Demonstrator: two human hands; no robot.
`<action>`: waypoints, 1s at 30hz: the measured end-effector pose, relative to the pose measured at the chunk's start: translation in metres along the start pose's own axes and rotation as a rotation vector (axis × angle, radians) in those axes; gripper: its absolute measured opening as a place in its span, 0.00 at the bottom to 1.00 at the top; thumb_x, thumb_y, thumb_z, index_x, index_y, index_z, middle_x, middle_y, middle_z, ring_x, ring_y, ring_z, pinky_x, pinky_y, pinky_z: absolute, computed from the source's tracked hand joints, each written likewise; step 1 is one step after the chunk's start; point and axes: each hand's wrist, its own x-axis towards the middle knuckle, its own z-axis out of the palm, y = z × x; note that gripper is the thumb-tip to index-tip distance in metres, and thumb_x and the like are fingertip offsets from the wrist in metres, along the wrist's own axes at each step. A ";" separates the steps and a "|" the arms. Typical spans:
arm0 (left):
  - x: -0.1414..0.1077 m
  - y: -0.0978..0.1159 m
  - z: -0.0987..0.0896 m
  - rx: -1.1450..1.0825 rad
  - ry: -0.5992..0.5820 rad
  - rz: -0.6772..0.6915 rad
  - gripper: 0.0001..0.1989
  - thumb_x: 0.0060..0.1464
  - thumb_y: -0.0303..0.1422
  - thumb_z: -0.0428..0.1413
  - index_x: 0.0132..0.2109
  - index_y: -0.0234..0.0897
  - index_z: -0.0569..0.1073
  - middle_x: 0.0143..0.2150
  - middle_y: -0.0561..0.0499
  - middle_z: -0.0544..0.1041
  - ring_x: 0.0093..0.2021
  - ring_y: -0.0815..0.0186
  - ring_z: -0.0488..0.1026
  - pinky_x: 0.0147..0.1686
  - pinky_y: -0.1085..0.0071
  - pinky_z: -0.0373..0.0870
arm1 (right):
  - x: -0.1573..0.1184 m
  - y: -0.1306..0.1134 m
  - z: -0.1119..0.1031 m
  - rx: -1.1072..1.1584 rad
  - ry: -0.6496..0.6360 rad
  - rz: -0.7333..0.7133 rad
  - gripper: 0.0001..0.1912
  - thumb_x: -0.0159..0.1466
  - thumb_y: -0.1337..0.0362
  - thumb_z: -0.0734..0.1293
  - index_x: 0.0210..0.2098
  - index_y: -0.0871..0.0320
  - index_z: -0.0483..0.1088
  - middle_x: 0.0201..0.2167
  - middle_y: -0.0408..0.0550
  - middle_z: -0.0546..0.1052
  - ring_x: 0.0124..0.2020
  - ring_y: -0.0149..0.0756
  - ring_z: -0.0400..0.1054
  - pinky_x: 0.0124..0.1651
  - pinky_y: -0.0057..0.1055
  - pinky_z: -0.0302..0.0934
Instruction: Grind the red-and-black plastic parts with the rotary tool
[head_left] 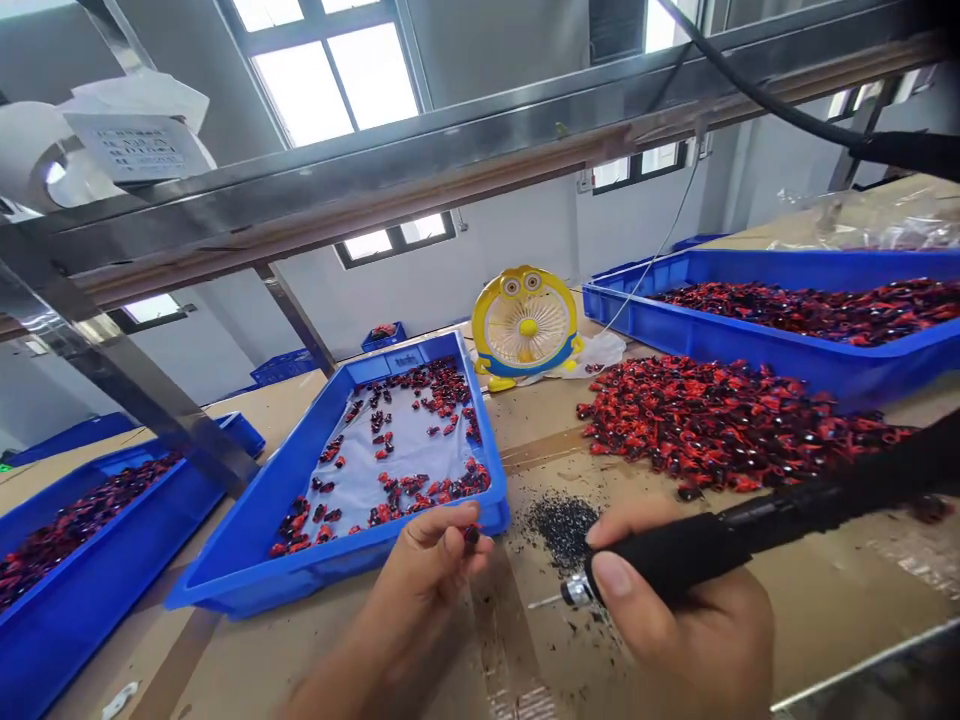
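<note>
My left hand [431, 560] pinches a small dark part [472, 534] between thumb and fingertips, just off the near right corner of a blue tray [330, 572]. Small red-and-black parts [405, 490] lie scattered on a white sheet inside that tray. In my right hand [697, 630] is a black handheld rotary tool [675, 555], its thin metal bit [545, 602] pointing left toward the left hand. The bit and the held part are apart. Behind the tool's tip, black shavings [562, 525] are heaped on the cardboard-covered table [525, 450].
A large heap of red-and-black parts [712, 415] lies at the right. Behind it stands a full blue tray [750, 345]; another blue tray [97, 540] is at the left. A yellow fan [528, 328] stands at the back. A metal shelf beam [450, 150] crosses above.
</note>
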 end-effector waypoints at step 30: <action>-0.027 -0.023 -0.002 0.399 -0.094 0.416 0.09 0.57 0.40 0.76 0.45 0.51 0.90 0.43 0.51 0.92 0.37 0.69 0.86 0.40 0.81 0.82 | -0.001 0.013 -0.001 -0.073 -0.134 -0.140 0.09 0.72 0.53 0.72 0.40 0.51 0.77 0.28 0.40 0.81 0.24 0.28 0.75 0.26 0.22 0.69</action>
